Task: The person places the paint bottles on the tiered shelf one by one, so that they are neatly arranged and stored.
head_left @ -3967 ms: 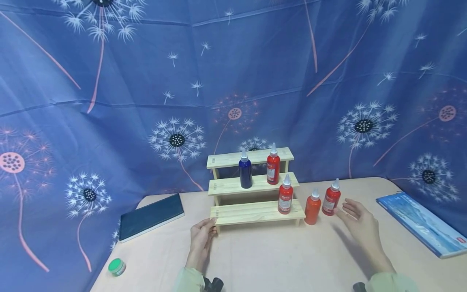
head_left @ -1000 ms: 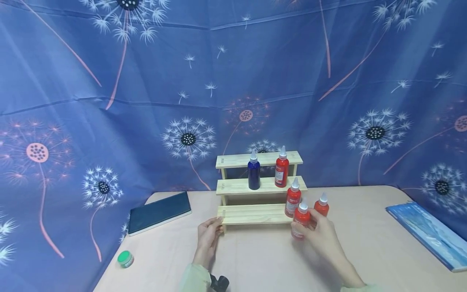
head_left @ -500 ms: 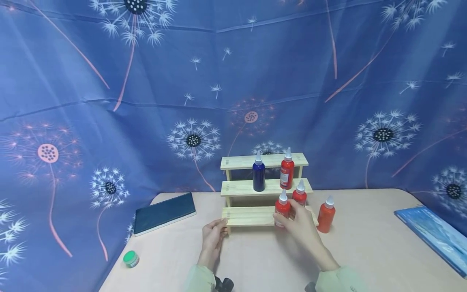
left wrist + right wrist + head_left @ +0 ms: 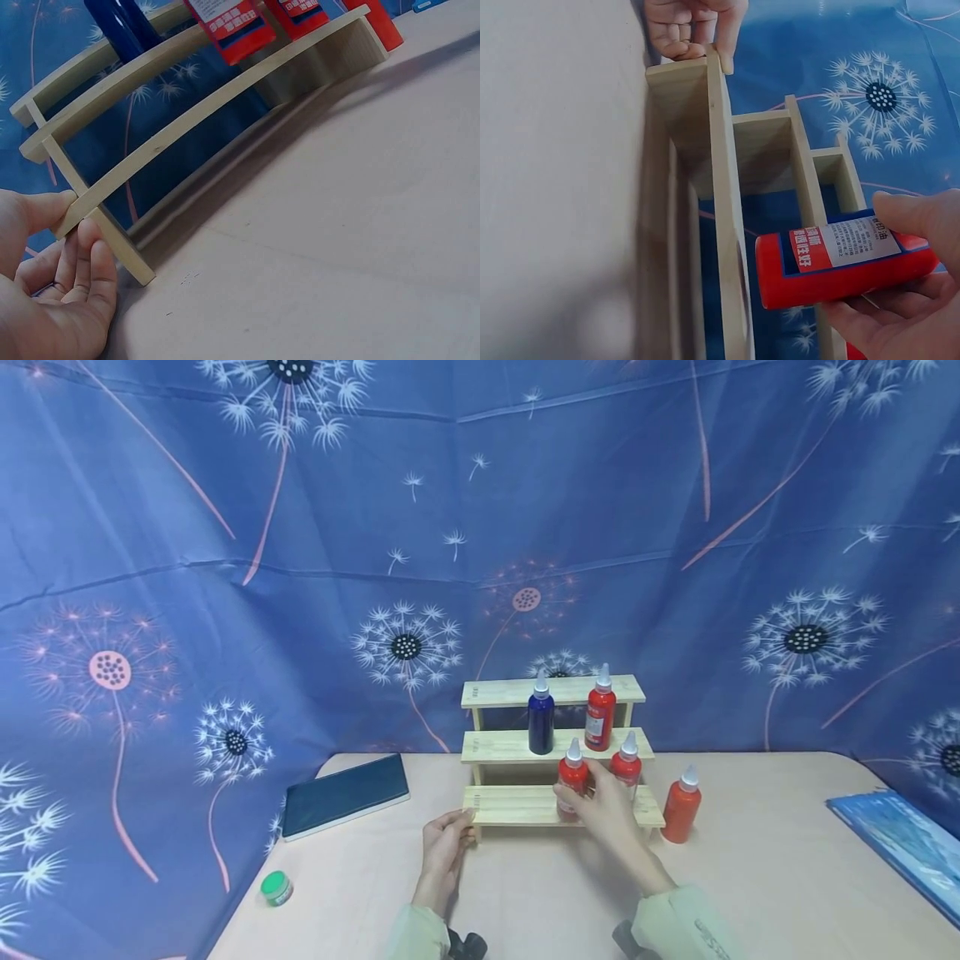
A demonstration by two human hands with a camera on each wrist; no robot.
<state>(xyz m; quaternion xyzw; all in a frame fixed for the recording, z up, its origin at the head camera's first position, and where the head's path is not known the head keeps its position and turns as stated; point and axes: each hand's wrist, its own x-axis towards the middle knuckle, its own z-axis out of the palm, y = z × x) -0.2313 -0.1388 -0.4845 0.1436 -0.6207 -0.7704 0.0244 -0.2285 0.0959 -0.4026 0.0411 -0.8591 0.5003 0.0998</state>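
A stepped three-tier wooden rack (image 4: pixel 517 806) stands on the table. My left hand (image 4: pixel 442 853) pinches the left end of its lowest shelf, thumb on top and fingers below, as the left wrist view shows. In my right hand (image 4: pixel 609 817) is a red squeeze bottle (image 4: pixel 847 259) with a pointed white nozzle, gripped between thumb and fingers. Its base is close over the lowest shelf, around the middle. Just right of it, a second red bottle (image 4: pixel 627 765) is on that shelf, partly hidden by my right hand. The middle shelf bears a dark blue bottle (image 4: pixel 541 727) and another red bottle (image 4: pixel 600 720).
An orange-red bottle (image 4: pixel 682 812) stands on the table beside the rack's right end. A dark notebook (image 4: pixel 345 795) and a green-lidded jar (image 4: pixel 277 887) lie at the left. A blue-covered book (image 4: pixel 900 843) is at the right. A dandelion-patterned curtain (image 4: pixel 405 527) hangs behind.
My right hand took the red bottle from the table at the right and carried it left to the lowest shelf. My left hand kept its hold on the rack. The head view shifted slightly.
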